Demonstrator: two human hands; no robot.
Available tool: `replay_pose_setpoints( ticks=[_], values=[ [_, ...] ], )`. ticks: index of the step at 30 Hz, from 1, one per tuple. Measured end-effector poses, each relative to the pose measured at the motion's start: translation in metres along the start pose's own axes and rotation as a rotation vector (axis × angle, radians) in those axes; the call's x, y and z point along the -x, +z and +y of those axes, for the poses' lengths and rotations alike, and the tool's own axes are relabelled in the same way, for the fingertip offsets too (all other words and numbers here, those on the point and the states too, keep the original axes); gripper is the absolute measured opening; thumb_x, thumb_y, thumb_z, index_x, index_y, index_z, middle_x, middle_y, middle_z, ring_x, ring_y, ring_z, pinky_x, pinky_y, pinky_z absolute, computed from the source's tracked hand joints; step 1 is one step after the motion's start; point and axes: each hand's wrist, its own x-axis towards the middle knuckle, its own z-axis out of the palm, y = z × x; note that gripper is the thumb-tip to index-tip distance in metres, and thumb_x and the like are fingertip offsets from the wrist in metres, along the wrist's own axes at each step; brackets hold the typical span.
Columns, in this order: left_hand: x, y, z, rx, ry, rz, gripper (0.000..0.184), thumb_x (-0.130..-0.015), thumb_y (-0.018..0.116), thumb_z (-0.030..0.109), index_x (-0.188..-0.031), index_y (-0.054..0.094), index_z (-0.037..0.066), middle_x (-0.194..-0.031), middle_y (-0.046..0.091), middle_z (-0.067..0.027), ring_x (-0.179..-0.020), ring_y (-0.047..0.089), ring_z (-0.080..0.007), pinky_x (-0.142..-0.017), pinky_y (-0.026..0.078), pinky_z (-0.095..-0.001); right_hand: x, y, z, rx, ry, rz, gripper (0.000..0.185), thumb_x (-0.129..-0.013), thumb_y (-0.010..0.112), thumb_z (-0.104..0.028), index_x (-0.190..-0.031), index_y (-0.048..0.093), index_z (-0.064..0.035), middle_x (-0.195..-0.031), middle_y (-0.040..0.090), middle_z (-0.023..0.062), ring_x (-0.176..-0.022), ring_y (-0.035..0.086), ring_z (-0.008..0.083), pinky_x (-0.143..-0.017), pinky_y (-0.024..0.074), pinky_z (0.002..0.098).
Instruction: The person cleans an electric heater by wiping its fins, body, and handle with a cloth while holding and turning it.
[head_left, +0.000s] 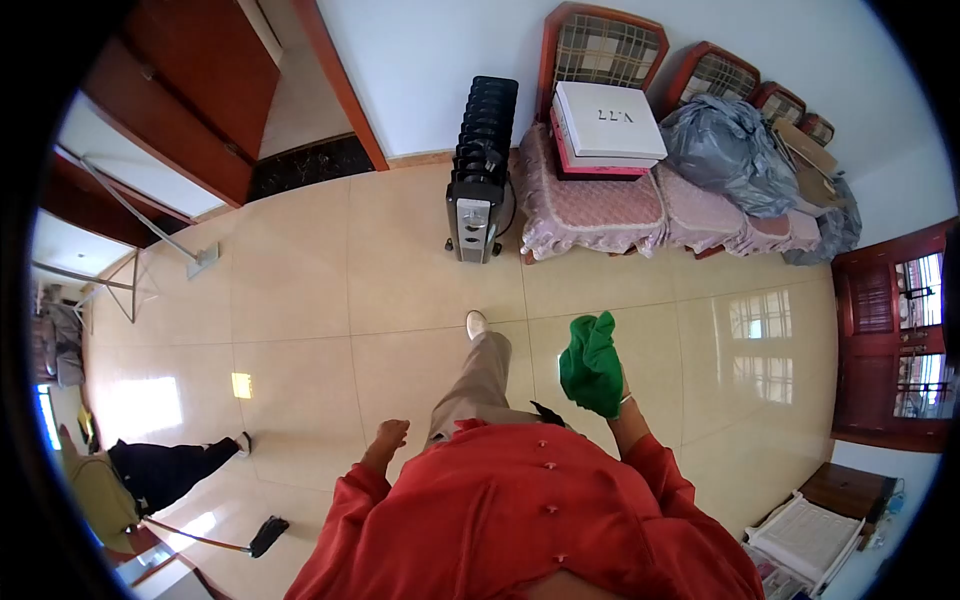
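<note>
From my end, I see the right hand [626, 384] gripping a bunched green cloth [593, 368], which hangs just beyond the wrist; the fabric hides the fingers, so I can't tell how firmly they press. A loose edge could slip free if they have caught only a fold. The left hand [393, 432] holds nothing I can make out; its fingers look bent, but at this size I can't tell whether they are spread or closed.

Ahead of both hands, the black heater [473, 222] stands between them and the wall; a careless step could catch its wheels. Forward of the right hand, the white box [610, 120] on the covered chair [590, 215] could be nudged by a wide swing. Left of the left hand, another person [170, 480] and a mop [268, 537] leave some chance of a tangle.
</note>
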Motion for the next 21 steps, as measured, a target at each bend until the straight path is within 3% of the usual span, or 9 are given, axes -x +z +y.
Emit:
replay_pose_setpoints(
  ticks=[3, 6, 7, 9, 10, 12, 15, 19, 21],
  values=[
    [0.1, 0.057, -0.007, 0.184, -0.508, -0.069, 0.02, -0.083, 0.055, 0.025, -0.086, 0.06, 0.006, -0.074, 0.057, -0.0053, -0.067, 0.056, -0.0174, -0.062, 0.051, -0.0351, 0.034, 0.067, -0.012, 0.136, 0.019, 1.061, 0.021, -0.091, 0.054, -0.029, -0.084, 0.041, -0.0142, -0.072, 0.034, -0.0036, -0.06, 0.036, 0.0117, -0.054, 0.0346, 0.0261],
    [0.002, 0.038, 0.035, -0.335, 0.021, -0.096, 0.035, -0.08, 0.052, 0.037, -0.076, 0.061, 0.003, -0.07, 0.06, -0.02, -0.071, 0.059, -0.0314, -0.065, 0.045, -0.0451, -0.032, 0.057, -0.047, 0.293, 0.025, 0.567, 0.019, -0.092, 0.053, -0.031, -0.082, 0.044, -0.017, -0.072, 0.034, -0.0039, -0.058, 0.035, 0.0112, -0.051, 0.0331, 0.0257],
    [0.012, 0.051, 0.065, -0.133, -0.202, 0.003, 0.037, -0.08, 0.052, 0.037, -0.08, 0.062, 0.002, -0.079, 0.062, -0.0229, -0.078, 0.061, -0.0352, -0.069, 0.045, -0.0457, -0.039, 0.056, -0.053, 0.336, 0.018, 0.546, 0.019, -0.092, 0.052, -0.034, -0.083, 0.046, -0.0176, -0.07, 0.035, -0.004, -0.057, 0.036, 0.011, -0.05, 0.033, 0.0256],
    [-0.069, 0.044, 0.097, -0.355, 0.19, 0.026, 0.039, -0.084, 0.05, 0.04, -0.094, 0.066, 0.005, -0.096, 0.064, -0.0203, -0.094, 0.06, -0.036, -0.082, 0.047, -0.0438, -0.084, 0.043, -0.077, 0.045, 0.108, 0.569, 0.022, -0.093, 0.05, -0.039, -0.088, 0.049, -0.0179, -0.066, 0.034, -0.0039, -0.055, 0.035, 0.0112, -0.049, 0.0325, 0.0254],
    [-0.057, 0.03, 0.187, -0.2, -0.005, 0.128, 0.038, -0.086, 0.052, 0.04, -0.099, 0.065, 0.007, -0.099, 0.065, -0.018, -0.095, 0.061, -0.0344, -0.084, 0.047, -0.0427, -0.099, 0.04, -0.083, -0.064, 0.146, 0.597, 0.023, -0.093, 0.049, -0.041, -0.09, 0.051, -0.0179, -0.064, 0.034, -0.0038, -0.054, 0.035, 0.0113, -0.049, 0.0323, 0.0253],
    [-0.105, 0.024, 0.237, -0.093, 0.123, 0.226, 0.039, -0.086, 0.056, 0.038, -0.109, 0.061, 0.007, -0.104, 0.063, -0.0179, -0.101, 0.058, -0.0341, -0.087, 0.046, -0.0424, -0.146, 0.03, -0.098, 0.163, 0.064, 0.916, 0.031, -0.093, 0.046, -0.048, -0.092, 0.054, -0.0181, -0.061, 0.037, -0.0048, -0.052, 0.036, 0.0108, -0.047, 0.032, 0.025],
    [-0.157, 0.025, 0.303, -0.042, 0.178, 0.305, 0.048, -0.085, 0.058, 0.033, -0.123, 0.051, 0.004, -0.116, 0.057, -0.0203, -0.111, 0.052, -0.0369, -0.092, 0.043, -0.0433, -0.181, -0.038, -0.133, 0.18, 0.122, 0.623, 0.032, -0.094, 0.046, -0.043, -0.109, 0.057, -0.016, -0.062, 0.045, -0.001, -0.054, 0.043, 0.0137, -0.048, 0.0365, 0.026],
    [-0.182, 0.031, 0.362, -0.024, 0.159, 0.443, 0.053, -0.085, 0.06, 0.029, -0.128, 0.044, 0.002, -0.124, 0.05, -0.0223, -0.113, 0.048, -0.039, -0.095, 0.04, -0.0448, -0.254, -0.08, -0.175, -0.024, 0.195, 0.772, 0.038, -0.094, 0.045, -0.047, -0.109, 0.058, -0.0154, -0.067, 0.05, -0.0013, -0.058, 0.047, 0.0136, -0.05, 0.0393, 0.0248],
    [-0.193, 0.029, 0.388, -0.034, 0.305, 0.634, 0.058, -0.085, 0.059, 0.027, -0.133, 0.038, 0.002, -0.129, 0.045, -0.0236, -0.116, 0.044, -0.0413, -0.097, 0.038, -0.0459, -0.297, -0.107, -0.198, 0.403, 0.146, 0.845, 0.029, -0.092, 0.053, -0.033, -0.11, 0.06, -0.0108, -0.076, 0.057, -0.0016, -0.064, 0.051, 0.0083, -0.056, 0.0422, 0.021]
  ],
)
